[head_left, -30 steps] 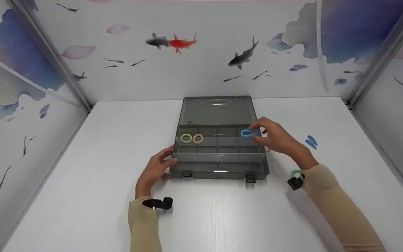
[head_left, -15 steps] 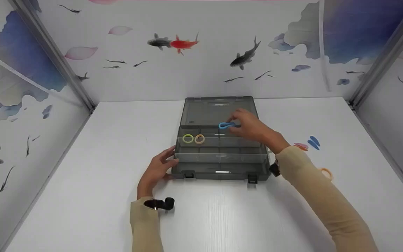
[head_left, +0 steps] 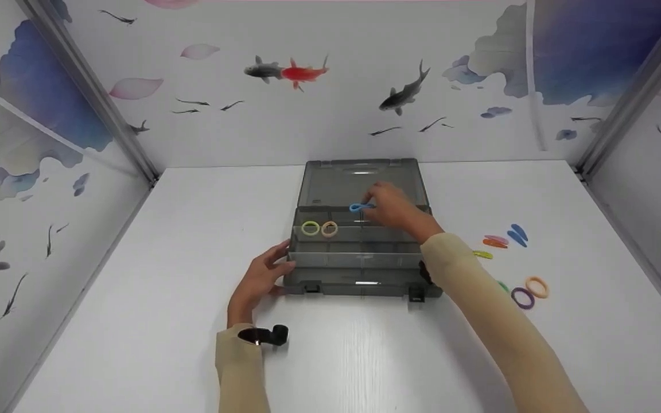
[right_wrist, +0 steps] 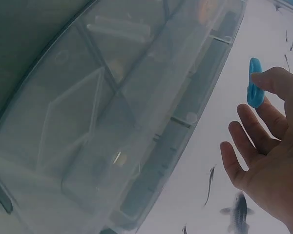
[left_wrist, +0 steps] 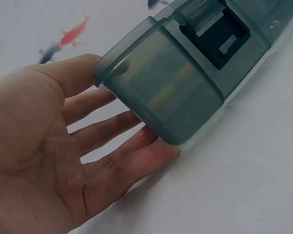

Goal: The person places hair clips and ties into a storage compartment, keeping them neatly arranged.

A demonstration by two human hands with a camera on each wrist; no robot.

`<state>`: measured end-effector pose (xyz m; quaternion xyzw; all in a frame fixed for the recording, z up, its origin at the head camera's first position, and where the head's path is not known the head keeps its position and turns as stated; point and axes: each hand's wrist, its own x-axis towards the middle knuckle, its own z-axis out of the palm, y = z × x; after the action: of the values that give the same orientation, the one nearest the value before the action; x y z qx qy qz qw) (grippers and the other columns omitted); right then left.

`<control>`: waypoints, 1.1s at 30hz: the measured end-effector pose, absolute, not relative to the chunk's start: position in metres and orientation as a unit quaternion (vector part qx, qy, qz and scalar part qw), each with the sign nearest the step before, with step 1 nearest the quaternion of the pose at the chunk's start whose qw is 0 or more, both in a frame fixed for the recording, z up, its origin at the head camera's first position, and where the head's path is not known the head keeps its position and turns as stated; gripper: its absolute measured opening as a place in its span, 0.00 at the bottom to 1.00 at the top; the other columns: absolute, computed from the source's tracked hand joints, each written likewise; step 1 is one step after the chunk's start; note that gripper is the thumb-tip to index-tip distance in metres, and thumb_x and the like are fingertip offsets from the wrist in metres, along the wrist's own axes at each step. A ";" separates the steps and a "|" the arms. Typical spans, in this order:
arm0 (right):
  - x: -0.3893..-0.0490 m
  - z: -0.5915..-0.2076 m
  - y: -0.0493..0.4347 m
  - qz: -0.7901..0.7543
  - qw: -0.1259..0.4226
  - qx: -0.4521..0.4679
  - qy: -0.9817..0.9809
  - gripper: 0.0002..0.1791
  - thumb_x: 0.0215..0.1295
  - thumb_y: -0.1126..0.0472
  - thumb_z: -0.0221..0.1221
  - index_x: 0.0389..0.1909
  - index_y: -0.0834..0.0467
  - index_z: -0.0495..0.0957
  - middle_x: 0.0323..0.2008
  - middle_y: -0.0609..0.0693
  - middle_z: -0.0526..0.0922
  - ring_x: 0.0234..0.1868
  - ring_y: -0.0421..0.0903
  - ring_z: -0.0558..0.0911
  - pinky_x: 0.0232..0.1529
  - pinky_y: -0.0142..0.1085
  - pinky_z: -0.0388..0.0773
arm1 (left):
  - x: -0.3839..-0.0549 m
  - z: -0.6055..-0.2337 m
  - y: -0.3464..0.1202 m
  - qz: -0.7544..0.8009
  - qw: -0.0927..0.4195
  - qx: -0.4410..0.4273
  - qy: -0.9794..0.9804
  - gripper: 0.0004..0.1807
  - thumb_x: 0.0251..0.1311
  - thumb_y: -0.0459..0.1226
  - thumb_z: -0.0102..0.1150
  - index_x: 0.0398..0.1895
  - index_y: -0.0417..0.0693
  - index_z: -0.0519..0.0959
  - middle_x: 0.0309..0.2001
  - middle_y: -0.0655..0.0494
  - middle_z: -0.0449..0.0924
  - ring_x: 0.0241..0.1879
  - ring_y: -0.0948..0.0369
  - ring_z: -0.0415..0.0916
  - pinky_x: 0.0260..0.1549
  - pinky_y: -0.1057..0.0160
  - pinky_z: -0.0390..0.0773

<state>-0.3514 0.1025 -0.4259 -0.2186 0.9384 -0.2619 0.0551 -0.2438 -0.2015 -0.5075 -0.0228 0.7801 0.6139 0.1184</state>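
Note:
A dark translucent compartment box (head_left: 359, 289) stands with its lid (head_left: 362, 180) laid back. My left hand (head_left: 259, 281) holds its left front corner, the thumb (left_wrist: 78, 73) at the rim and the fingers along the side. Over the back row, my right hand (head_left: 393, 206) pinches a blue hair tie (right_wrist: 255, 83) between thumb and forefinger, squeezed into a narrow loop. The other right fingers spread apart in the right wrist view. A yellow-green hair tie (head_left: 310, 222) and a peach hair tie (head_left: 330, 222) are in the back left compartment.
Right of the box lie blue hair clips (head_left: 517, 235), a pink and an orange clip (head_left: 496, 244) and a yellow clip (head_left: 483, 254). Nearer are an orange hair tie (head_left: 544, 281), a purple one (head_left: 514, 305) and a green one, partly behind the right sleeve (head_left: 479, 304). Printed walls enclose the table.
My right hand has carried the blue hair tie leftward from the box's right side to above the back middle, uncovering clips and hair ties on the right. The left hand stays on the box.

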 end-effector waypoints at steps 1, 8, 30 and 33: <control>-0.352 -0.428 0.100 -0.265 0.056 -0.219 0.937 0.15 0.69 0.60 0.59 0.51 0.64 0.80 0.62 0.62 0.74 0.65 0.61 0.71 0.67 0.58 0.66 | -0.244 -0.508 -0.202 0.615 0.119 -0.023 0.779 0.33 0.68 0.41 0.62 0.75 0.62 0.65 0.76 0.48 0.61 0.71 0.43 0.67 0.46 0.47 0.84; -0.355 -0.430 0.090 -0.289 0.076 -0.213 0.930 0.16 0.68 0.61 0.60 0.51 0.66 0.80 0.60 0.63 0.75 0.60 0.60 0.74 0.62 0.54 0.72 | -0.247 -0.508 -0.200 0.620 0.119 -0.018 0.775 0.34 0.68 0.41 0.62 0.76 0.61 0.64 0.76 0.48 0.62 0.70 0.43 0.68 0.45 0.48 0.84; -0.364 -0.439 0.081 -0.352 0.125 -0.177 0.910 0.14 0.64 0.63 0.65 0.49 0.63 0.83 0.48 0.58 0.84 0.39 0.47 0.74 0.41 0.38 0.73 | -0.243 -0.508 -0.203 0.614 0.109 -0.014 0.782 0.33 0.67 0.41 0.62 0.75 0.61 0.65 0.75 0.48 0.63 0.69 0.44 0.69 0.41 0.51 0.85; -0.364 -0.441 0.081 -0.352 0.129 -0.172 0.911 0.13 0.64 0.63 0.65 0.48 0.62 0.84 0.44 0.56 0.84 0.37 0.45 0.75 0.38 0.35 0.72 | -0.243 -0.508 -0.203 0.618 0.112 -0.013 0.778 0.34 0.67 0.41 0.63 0.75 0.61 0.65 0.75 0.48 0.63 0.69 0.43 0.69 0.42 0.50 0.85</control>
<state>-0.3641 0.0811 -0.4407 -0.1715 0.9112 -0.3516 0.1294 -0.2433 -0.2028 -0.5080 -0.0133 0.7781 0.6179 0.1119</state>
